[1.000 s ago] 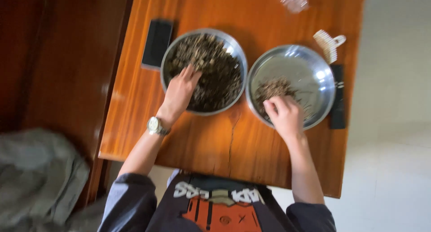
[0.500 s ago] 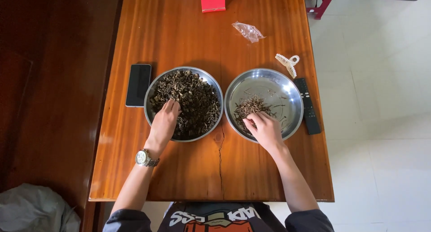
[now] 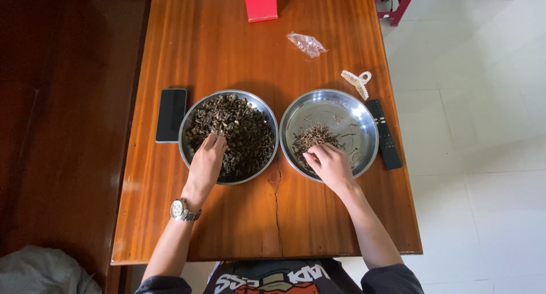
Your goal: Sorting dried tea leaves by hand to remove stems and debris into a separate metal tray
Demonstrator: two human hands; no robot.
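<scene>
The left hand (image 3: 206,162) lay spread, fingers loosely curled in the full steel bowl (image 3: 228,136) of dark dried leaves; the right hand (image 3: 330,164) pinched pale stems in the right bowl (image 3: 329,133) (nearly bare). Small, light pinches suited such sorting.

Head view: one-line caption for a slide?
Left hand in a steel bowl of dark dried leaves, right hand at a small pile in a second bowl.

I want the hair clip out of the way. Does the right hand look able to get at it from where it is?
Probably yes. The right hand rests in the right bowl, and the cream hair clip lies just past that bowl's far rim on bare table. Nothing stands between them but the low rim.
</scene>
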